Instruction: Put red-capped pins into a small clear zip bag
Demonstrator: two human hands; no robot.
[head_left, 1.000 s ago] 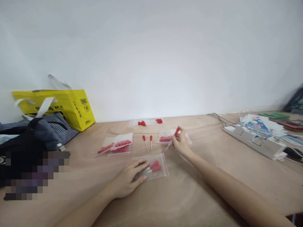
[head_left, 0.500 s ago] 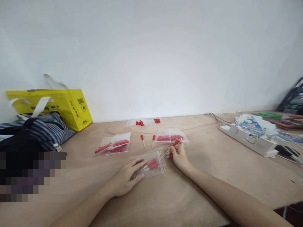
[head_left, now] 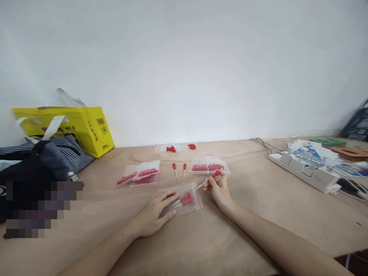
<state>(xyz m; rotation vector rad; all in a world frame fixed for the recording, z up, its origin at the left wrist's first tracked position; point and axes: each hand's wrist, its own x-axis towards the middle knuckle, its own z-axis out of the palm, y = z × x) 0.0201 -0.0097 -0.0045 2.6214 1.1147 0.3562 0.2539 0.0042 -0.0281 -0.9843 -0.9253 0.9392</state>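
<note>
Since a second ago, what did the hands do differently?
The right hand came back from the far bags toward the person, carrying its red-capped dropper, and now rests beside the open end of the clear bag. The left hand stayed pressed on that bag. The two loose droppers stayed put.

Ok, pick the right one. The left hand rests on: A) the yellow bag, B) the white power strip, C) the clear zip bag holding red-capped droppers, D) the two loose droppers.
C: the left hand lies flat on the clear zip bag, pressing it to the table.
</note>
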